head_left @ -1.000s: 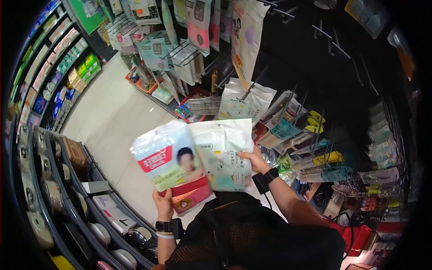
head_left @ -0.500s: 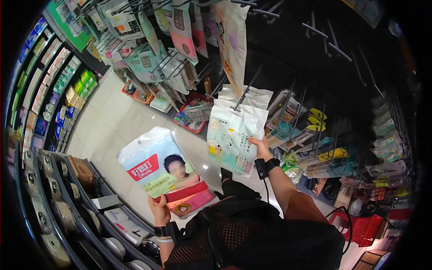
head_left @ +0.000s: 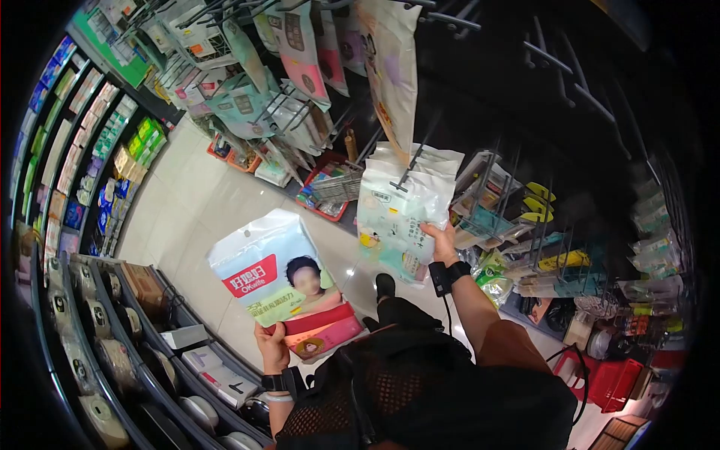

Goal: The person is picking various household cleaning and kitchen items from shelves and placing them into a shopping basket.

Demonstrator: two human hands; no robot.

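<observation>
The head view looks down a shop aisle with a pale, glossy tiled floor [head_left: 196,201]. The left hand [head_left: 271,346] grips the bottom edge of a large packet with a red label [head_left: 281,281], held flat above the floor. The right hand [head_left: 441,242] pinches the side of a pale green-printed packet [head_left: 394,217] hanging on a display hook [head_left: 414,159]. Packets crowd the pegs above; stocked shelves [head_left: 82,142] line the left.

black mesh top at 6 o'clock, bare forearms; black strap on each wrist, a thin cable trailing from the right one.
</observation>
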